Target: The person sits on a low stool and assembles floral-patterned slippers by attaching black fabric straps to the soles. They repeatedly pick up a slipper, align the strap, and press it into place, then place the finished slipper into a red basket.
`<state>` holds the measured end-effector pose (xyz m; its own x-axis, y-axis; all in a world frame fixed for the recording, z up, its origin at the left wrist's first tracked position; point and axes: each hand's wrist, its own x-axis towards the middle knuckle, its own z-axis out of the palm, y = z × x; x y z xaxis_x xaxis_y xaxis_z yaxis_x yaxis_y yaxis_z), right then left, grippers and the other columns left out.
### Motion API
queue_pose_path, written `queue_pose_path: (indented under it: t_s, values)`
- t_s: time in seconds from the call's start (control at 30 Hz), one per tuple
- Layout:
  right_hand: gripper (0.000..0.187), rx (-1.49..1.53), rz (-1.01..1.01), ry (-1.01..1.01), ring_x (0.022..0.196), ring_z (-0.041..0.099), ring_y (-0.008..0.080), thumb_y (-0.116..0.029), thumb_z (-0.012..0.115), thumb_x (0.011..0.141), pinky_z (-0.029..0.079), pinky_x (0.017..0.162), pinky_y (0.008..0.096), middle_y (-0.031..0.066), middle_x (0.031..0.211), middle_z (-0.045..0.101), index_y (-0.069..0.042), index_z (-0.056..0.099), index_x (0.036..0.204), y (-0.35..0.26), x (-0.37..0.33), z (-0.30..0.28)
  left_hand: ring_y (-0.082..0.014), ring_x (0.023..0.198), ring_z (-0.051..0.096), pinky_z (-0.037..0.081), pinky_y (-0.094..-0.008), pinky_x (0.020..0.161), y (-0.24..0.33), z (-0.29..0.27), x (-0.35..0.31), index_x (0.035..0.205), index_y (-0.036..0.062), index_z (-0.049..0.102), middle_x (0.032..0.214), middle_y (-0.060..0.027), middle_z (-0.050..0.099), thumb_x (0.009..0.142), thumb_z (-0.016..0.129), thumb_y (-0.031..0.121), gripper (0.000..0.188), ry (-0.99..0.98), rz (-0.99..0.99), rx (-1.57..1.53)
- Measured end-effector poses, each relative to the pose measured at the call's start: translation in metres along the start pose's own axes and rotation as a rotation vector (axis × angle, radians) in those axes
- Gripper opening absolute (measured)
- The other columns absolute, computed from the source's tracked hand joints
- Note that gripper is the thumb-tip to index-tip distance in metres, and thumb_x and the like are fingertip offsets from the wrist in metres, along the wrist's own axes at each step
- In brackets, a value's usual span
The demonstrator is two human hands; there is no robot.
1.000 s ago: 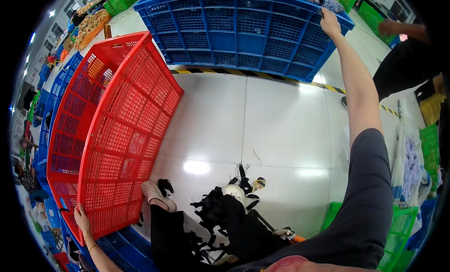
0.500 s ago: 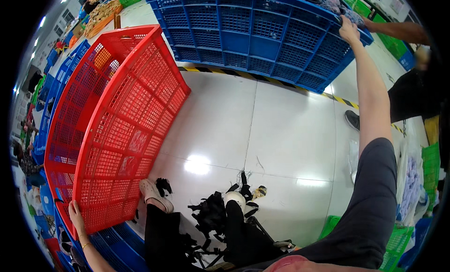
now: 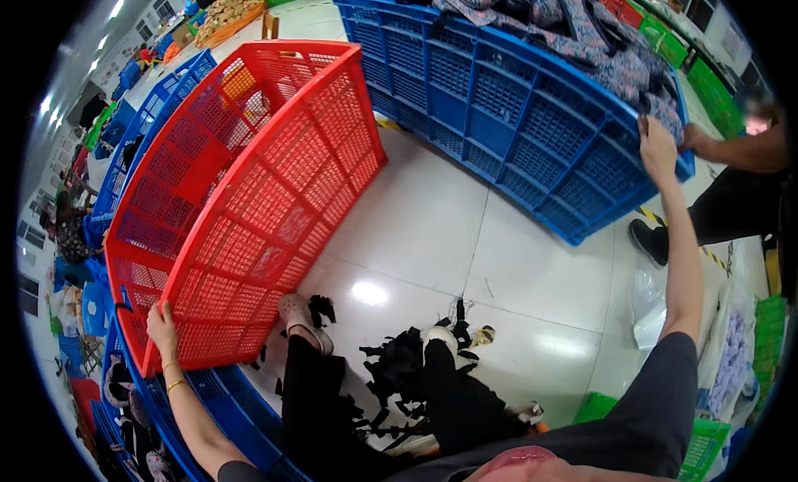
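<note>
A large red mesh plastic crate (image 3: 287,204) stands at the left, tall and hollow. My left hand (image 3: 162,331) grips its near corner, fingers over the rim. Farther off, at the upper right, is a large blue mesh crate (image 3: 445,104) heaped with patterned grey-pink fabric (image 3: 573,33). On its right corner my right hand (image 3: 658,152) is closed around the top edge, arm stretched out. Just beyond, a co-worker's hand (image 3: 698,141) is at the same end of the blue crate; its fingers are partly hidden.
Black fabric scraps (image 3: 395,366) lie on the tiled floor around my feet. A co-worker's shoe (image 3: 650,241) is by the striped floor tape at the right. More blue crates (image 3: 224,399) stand beside my left arm, and a green crate (image 3: 705,449) is at the lower right.
The blue crate has come nearer, its right end swinging toward me over the striped tape, with my right hand still on it. The red crate appears farther right as the view shifts.
</note>
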<state>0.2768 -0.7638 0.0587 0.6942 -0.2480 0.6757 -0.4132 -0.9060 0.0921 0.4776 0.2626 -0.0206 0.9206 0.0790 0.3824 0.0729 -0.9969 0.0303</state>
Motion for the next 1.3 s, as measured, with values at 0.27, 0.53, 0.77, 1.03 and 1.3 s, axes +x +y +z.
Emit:
queue_pose_path:
  t_s: [0.27,0.53,0.77,1.03,1.3]
  values:
    - [0.014,-0.084,0.011,0.011,0.071,0.062,0.0336,-0.02,0.049,0.092,0.049,0.064,0.0448,0.0144,0.076,0.06,-0.007,0.055,0.091,-0.163,-0.099,-0.14,-0.0404,0.119,0.047,0.035,-0.0476,0.101,-0.01,0.006,-0.023,0.133,-0.006,0.042,0.129,-0.0252,0.051,0.087,0.061,0.043,0.071,0.266,0.242,-0.005]
    - [0.014,-0.266,-0.068,0.036,0.07,0.059,0.0244,-0.008,0.051,0.082,0.05,0.063,0.0333,0.0094,0.077,0.053,-0.001,0.05,0.094,-0.281,-0.205,-0.27,-0.037,0.131,0.035,0.027,-0.0435,0.11,0.11,-0.049,-0.2,0.125,0.0014,0.052,0.14,-0.0229,0.038,0.085,0.066,0.017,0.045,-0.159,0.521,-0.72]
    - [0.017,-0.356,-0.075,0.022,0.07,0.058,0.0209,-0.007,0.051,0.082,0.049,0.063,0.03,0.0077,0.076,0.052,0.001,0.051,0.097,-0.298,-0.284,-0.345,-0.0255,0.118,0.05,0.041,-0.0337,0.099,0.152,-0.11,-0.292,0.112,-0.0009,0.061,0.126,-0.0141,0.053,0.091,0.06,0.013,0.026,-0.288,0.577,-1.038]
    - [0.017,-0.337,-0.041,0.036,0.071,0.061,0.0248,-0.009,0.049,0.084,0.051,0.063,0.0331,0.0098,0.078,0.055,-0.002,0.052,0.1,-0.26,-0.314,-0.358,-0.0232,0.097,0.063,0.048,-0.0308,0.086,0.2,-0.128,-0.373,0.105,-0.0019,0.064,0.103,-0.0129,0.066,0.091,0.06,0.013,0.021,-0.584,0.627,-1.234]
    - [0.026,-0.342,0.079,-0.031,0.072,0.064,0.0258,-0.021,0.061,0.083,0.053,0.062,0.0376,0.0079,0.08,0.061,-0.008,0.057,0.105,-0.205,-0.346,-0.383,-0.004,0.039,0.045,0.032,-0.0202,0.038,0.178,-0.147,-0.411,0.107,0.0042,0.066,0.054,-0.0013,0.057,0.097,0.054,0.023,0.024,-0.636,0.124,-1.353]
